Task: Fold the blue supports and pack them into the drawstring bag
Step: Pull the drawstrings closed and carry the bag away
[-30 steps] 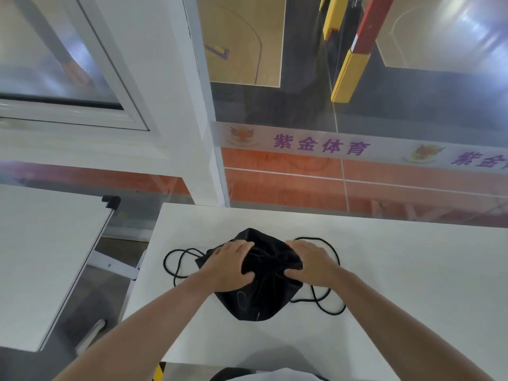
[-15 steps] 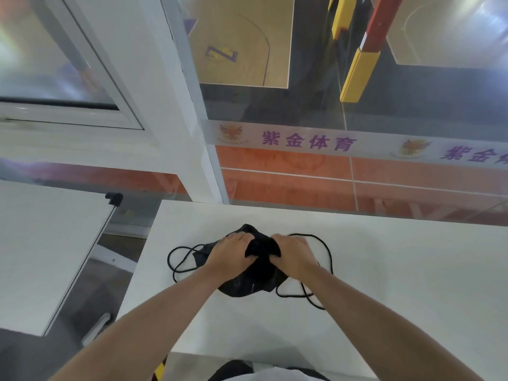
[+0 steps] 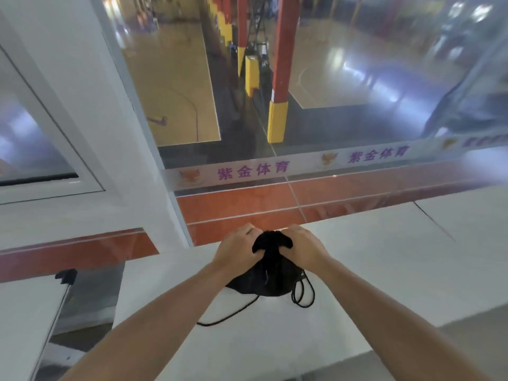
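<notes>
A black drawstring bag [image 3: 268, 276] stands bunched on the white table [image 3: 384, 270], its gathered top pointing away from me. My left hand [image 3: 236, 250] grips the left side of the gathered mouth, and my right hand [image 3: 303, 247] grips the right side. Black cords [image 3: 302, 294] hang from the bag's right side, and one loops out over the table toward the lower left. No blue supports are visible; the bag's inside is hidden.
A second white table [image 3: 24, 320] stands to the left across a gap. A white pillar [image 3: 110, 133] and a glass wall with a purple-lettered strip [image 3: 253, 170] rise just behind the table. A sports court lies beyond the glass.
Both hands have gathered the bag's mouth tighter and lifted it, so the bag stands up. The cords have been pulled in from their wide loops. The camera has tilted up and turned.
</notes>
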The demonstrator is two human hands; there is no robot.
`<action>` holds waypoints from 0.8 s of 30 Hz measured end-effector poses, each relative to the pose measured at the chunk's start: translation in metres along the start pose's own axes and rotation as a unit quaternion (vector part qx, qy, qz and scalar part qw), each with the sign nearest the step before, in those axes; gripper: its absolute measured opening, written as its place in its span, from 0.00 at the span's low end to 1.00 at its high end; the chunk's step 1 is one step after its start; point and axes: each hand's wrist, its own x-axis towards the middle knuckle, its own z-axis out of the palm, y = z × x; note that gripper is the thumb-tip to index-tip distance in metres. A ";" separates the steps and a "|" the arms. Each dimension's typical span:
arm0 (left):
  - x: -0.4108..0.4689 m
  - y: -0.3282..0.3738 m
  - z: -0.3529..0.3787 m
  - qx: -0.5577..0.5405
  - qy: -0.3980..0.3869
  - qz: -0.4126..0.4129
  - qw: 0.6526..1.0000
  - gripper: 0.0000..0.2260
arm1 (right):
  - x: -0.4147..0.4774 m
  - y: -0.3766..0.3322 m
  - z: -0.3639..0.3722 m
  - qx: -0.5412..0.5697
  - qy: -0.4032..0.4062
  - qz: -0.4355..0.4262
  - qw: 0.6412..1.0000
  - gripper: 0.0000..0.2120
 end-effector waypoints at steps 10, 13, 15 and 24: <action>0.031 0.135 0.013 -0.007 -0.031 0.209 0.977 0.14 | -0.141 0.041 -0.085 0.000 0.128 0.170 0.977 0.12; 0.030 0.192 0.028 -0.018 -0.050 0.263 0.963 0.15 | -0.198 0.062 -0.103 0.000 0.167 0.224 0.960 0.15; 0.024 0.234 0.041 -0.024 -0.064 0.295 0.953 0.15 | -0.239 0.076 -0.114 -0.003 0.187 0.254 0.949 0.15; -0.054 0.445 0.113 -0.067 -0.139 0.443 0.883 0.15 | -0.475 0.130 -0.144 0.035 0.268 0.387 0.882 0.08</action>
